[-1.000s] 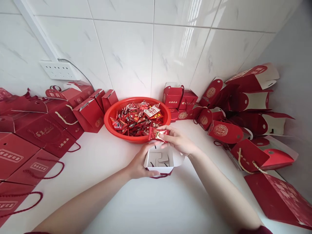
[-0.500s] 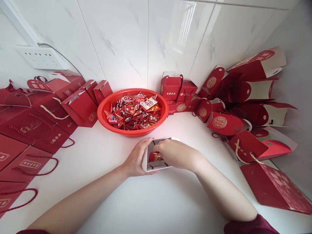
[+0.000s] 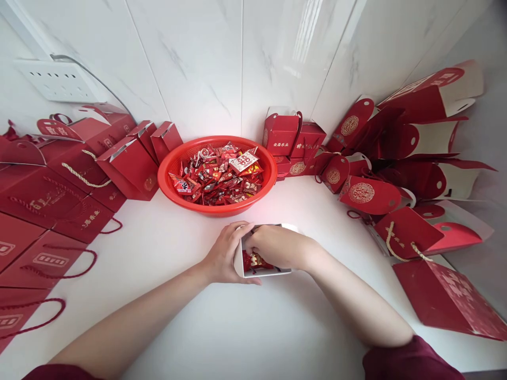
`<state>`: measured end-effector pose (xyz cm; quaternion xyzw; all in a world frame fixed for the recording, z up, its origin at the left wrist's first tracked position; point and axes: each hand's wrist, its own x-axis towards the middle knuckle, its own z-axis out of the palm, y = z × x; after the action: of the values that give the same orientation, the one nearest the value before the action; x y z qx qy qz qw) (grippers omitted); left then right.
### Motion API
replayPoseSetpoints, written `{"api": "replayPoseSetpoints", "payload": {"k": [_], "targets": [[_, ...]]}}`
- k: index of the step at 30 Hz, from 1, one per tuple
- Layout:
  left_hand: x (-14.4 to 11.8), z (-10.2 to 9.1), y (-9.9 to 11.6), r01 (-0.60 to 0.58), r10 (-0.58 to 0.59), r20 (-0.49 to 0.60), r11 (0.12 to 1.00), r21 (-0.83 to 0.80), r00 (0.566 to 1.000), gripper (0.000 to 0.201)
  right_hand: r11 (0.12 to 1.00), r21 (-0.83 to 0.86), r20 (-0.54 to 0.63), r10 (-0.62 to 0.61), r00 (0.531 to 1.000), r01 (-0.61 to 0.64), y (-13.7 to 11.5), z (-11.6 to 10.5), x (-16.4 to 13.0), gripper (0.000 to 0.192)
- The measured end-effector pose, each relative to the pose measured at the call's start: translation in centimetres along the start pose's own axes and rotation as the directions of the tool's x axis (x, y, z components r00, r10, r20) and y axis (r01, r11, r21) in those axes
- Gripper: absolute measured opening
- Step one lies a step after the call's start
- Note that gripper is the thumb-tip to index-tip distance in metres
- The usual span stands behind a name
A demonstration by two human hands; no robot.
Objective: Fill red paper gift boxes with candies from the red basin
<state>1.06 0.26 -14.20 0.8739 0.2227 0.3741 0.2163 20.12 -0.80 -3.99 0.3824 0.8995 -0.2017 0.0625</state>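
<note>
Favor box (image 3: 264, 264), open-topped thin card, sits on the white desk (image 3: 245, 327) just in front of the red basket (image 3: 217, 174) of wrapped candies (image 3: 217, 177). Light and easily crushed, it looks best held by its side walls. The person's left hand (image 3: 225, 253) curls its grip around the box's left wall, steadying it; the right hand (image 3: 277, 247) reaches in from above, wrist bent, fingers pressed on red sweets (image 3: 253, 260) inside.

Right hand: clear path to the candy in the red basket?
Probably yes. The right hand is at the open box, just in front of the basket; bare table lies between, and the candy is uncovered.
</note>
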Motion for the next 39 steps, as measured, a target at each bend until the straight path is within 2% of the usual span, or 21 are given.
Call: {"api": "replayPoseSetpoints", "payload": {"k": [6, 11, 13, 15, 18, 20, 21, 23, 24, 25, 26, 29, 31, 35, 39], "targets": [[0.2, 0.1, -0.1, 0.129, -0.125, 0.037, 0.984, -0.120, 0.991, 0.125, 0.997, 0.070, 0.219, -0.022, 0.975, 0.007, 0.4, 0.6, 1.5, 0.022], [0.2, 0.2, -0.8, 0.237, -0.200, 0.138, 0.905, -0.353, 0.970, 0.123, 0.998, 0.054, 0.226, -0.054, 0.973, 0.042, 1.0, 0.8, 2.3, 0.019], [0.1, 0.2, -0.9, 0.267, -0.215, 0.170, 0.877, -0.399, 0.962, 0.124, 0.997, 0.068, 0.244, -0.051, 0.968, 0.036, 1.0, 0.0, 1.6, 0.021], [0.1, 0.2, -0.9, 0.296, -0.239, 0.184, 0.863, -0.410, 0.953, 0.125, 0.986, 0.162, 0.245, -0.088, 0.966, 0.049, 0.9, -1.7, 0.1, 0.029], [0.2, 0.3, -0.8, 0.293, -0.241, 0.169, 0.842, -0.452, 0.956, 0.119, 0.911, 0.375, 0.097, -0.224, 0.970, 0.173, 0.9, -5.3, -1.7, 0.038], [0.3, 0.5, -0.7, 0.272, -0.226, 0.152, 0.825, -0.496, 0.962, 0.115, 0.887, 0.385, -0.054, -0.254, 0.966, 0.255, 1.4, -7.9, -1.6, 0.036], [0.3, 0.5, -0.7, 0.267, -0.224, 0.145, 0.821, -0.505, 0.964, 0.115, 0.907, 0.340, -0.115, -0.224, 0.968, 0.250, 1.9, -9.1, -0.9, 0.032], [0.2, 0.6, -0.8, 0.278, -0.239, 0.143, 0.820, -0.500, 0.960, 0.118, 0.952, 0.259, -0.223, -0.107, 0.969, 0.165, 3.2, -10.9, 1.5, 0.025], [0.2, 0.6, -0.8, 0.288, -0.249, 0.145, 0.822, -0.492, 0.958, 0.120, 0.975, 0.208, -0.255, -0.022, 0.967, 0.077, 3.9, -11.4, 3.1, 0.024], [0.1, 0.5, -0.8, 0.294, -0.254, 0.149, 0.823, -0.486, 0.956, 0.120, 0.989, 0.144, -0.233, 0.056, 0.971, -0.023, 4.7, -11.7, 4.8, 0.025], [0.1, 0.5, -0.8, 0.299, -0.256, 0.154, 0.822, -0.484, 0.954, 0.120, 0.991, 0.082, -0.158, 0.115, 0.981, -0.103, 5.4, -11.8, 6.5, 0.027], [0.0, 0.2, -0.9, 0.323, -0.271, 0.175, 0.817, -0.478, 0.946, 0.121, 0.983, 0.018, -0.056, 0.185, 0.981, -0.185, 6.8, -11.0, 10.8, 0.027], [-0.1, 0.1, -0.8, 0.324, -0.270, 0.181, 0.820, -0.471, 0.946, 0.122, 0.979, -0.013, 0.016, 0.203, 0.979, -0.203, 6.9, -10.0, 12.5, 0.023], [0.0, 0.0, -0.8, 0.303, -0.250, 0.174, 0.839, -0.452, 0.952, 0.121, 0.987, -0.027, 0.151, 0.160, 0.976, -0.158, 6.2, -8.3, 13.5, 0.024], [0.1, 0.0, -0.7, 0.301, -0.249, 0.172, 0.838, -0.456, 0.953, 0.120, 0.992, 0.013, 0.133, 0.125, 0.983, -0.128, 6.4, -7.6, 13.1, 0.042]]}}
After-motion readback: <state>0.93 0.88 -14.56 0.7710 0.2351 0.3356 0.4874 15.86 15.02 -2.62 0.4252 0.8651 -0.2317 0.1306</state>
